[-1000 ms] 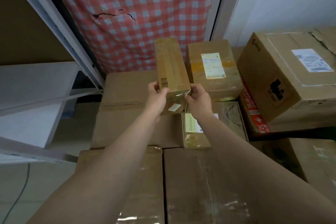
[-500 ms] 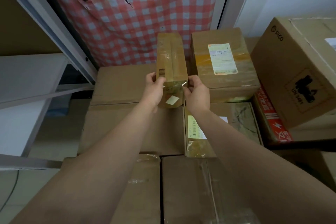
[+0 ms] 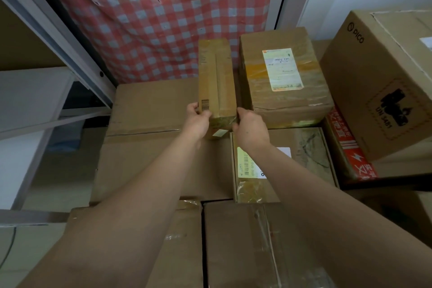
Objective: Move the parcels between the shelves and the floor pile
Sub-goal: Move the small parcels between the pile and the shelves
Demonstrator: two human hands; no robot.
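Note:
A long narrow taped cardboard parcel [image 3: 216, 77] lies lengthwise on the pile, its far end toward the checked cloth. My left hand [image 3: 198, 120] grips its near left corner by the barcode, and my right hand [image 3: 251, 127] grips its near right corner. It sits on a wide flat box [image 3: 149, 110], close beside a taped parcel with a white label [image 3: 280, 79]. Below my right wrist lies a box with a yellow-green label [image 3: 308, 154].
Grey metal shelves [image 3: 46, 98] stand at the left with a slanted upright. A large PICO carton [image 3: 383, 82] sits at the right over a red-printed box [image 3: 350, 149]. Two taped boxes [image 3: 245, 245] fill the near floor. A red checked cloth [image 3: 163, 18] hangs behind.
The narrow parcel has come down and forward onto the pile beside the labelled parcel, both hands still holding its near end. The camera has tilted and shifted slightly closer.

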